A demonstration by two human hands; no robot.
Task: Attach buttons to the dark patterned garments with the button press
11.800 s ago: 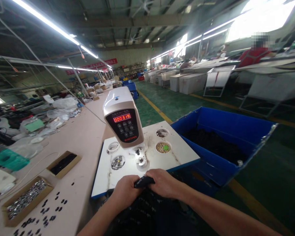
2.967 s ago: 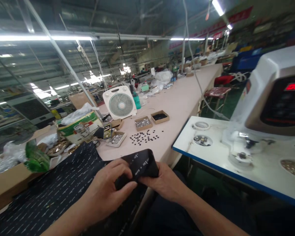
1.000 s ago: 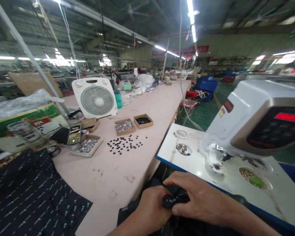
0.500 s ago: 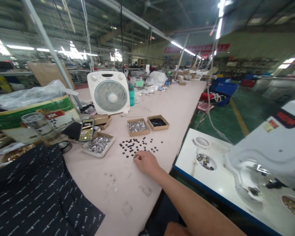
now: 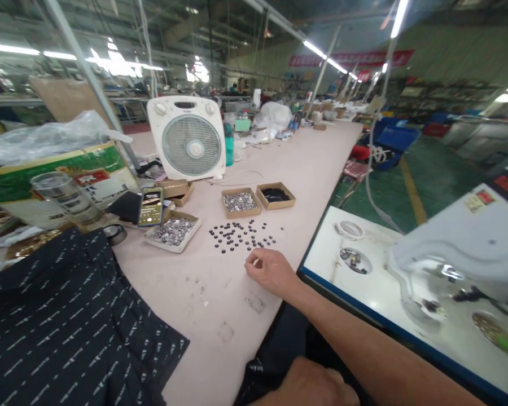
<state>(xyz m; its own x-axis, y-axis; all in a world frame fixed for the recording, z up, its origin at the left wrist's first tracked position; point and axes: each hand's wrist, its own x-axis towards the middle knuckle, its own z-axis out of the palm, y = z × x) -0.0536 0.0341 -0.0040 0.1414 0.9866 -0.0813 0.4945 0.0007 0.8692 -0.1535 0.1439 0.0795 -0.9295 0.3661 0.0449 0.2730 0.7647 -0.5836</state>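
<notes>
My right hand [image 5: 272, 272] hovers over the table just in front of a scatter of small black round snap buttons [image 5: 237, 234]. Thumb and forefinger are pinched together on what looks like one of these buttons, mostly hidden by the fingertips. At the bottom edge, my left hand [image 5: 311, 386] is curled closed on dark cloth [image 5: 260, 369] with white print; its fingertips are out of sight. Behind the buttons stand a cardboard box of silver metal pieces [image 5: 240, 202] and a box of black pieces [image 5: 275, 195]. Another box of silver pieces [image 5: 173, 231] lies to the left.
A dark patterned garment [image 5: 80, 321] covers the table's left front. Beyond it are a phone [image 5: 150, 207], a roll of black tape [image 5: 115, 233], a glass jar [image 5: 68, 197] and a white box fan [image 5: 190, 138]. A white machine [image 5: 457, 242] stands on the right.
My right hand has drawn back from the buttons toward me and rightward, still pinched. My left hand and the dark cloth have risen further into view. The camera has tilted slightly down.
</notes>
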